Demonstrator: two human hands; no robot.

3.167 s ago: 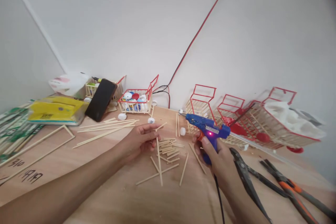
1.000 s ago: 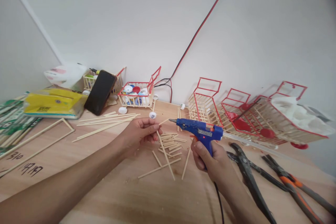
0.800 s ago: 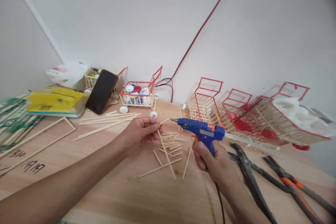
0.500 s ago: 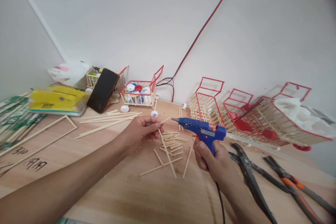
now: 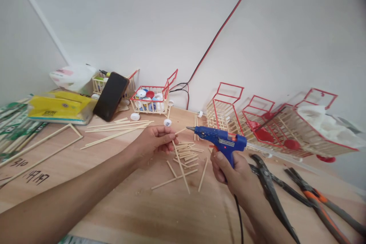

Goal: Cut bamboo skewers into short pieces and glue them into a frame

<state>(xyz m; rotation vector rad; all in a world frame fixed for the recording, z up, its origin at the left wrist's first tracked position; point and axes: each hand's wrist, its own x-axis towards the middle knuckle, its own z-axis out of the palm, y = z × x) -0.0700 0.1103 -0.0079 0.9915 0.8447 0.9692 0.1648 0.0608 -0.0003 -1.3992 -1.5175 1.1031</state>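
Glue gun (image 5: 221, 142), blue with a little red light on, sits gripped in the right hand (image 5: 233, 171) above the wooden table (image 5: 128, 206), nozzle aimed left; pretty much touching the tip of the short stick (image 5: 180, 131) pinched in the left hand (image 5: 153, 143), fingers curled narrow around it; loose cut sticks (image 5: 184, 158) piled just below; black pliers (image 5: 270, 194) lying right of the wrist.

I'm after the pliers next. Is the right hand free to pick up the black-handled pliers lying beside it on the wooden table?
Probably not as it stands: the right hand is wrapped around the grip of the blue glue gun. The black-handled pliers lie close by, uncovered, on the wooden table.
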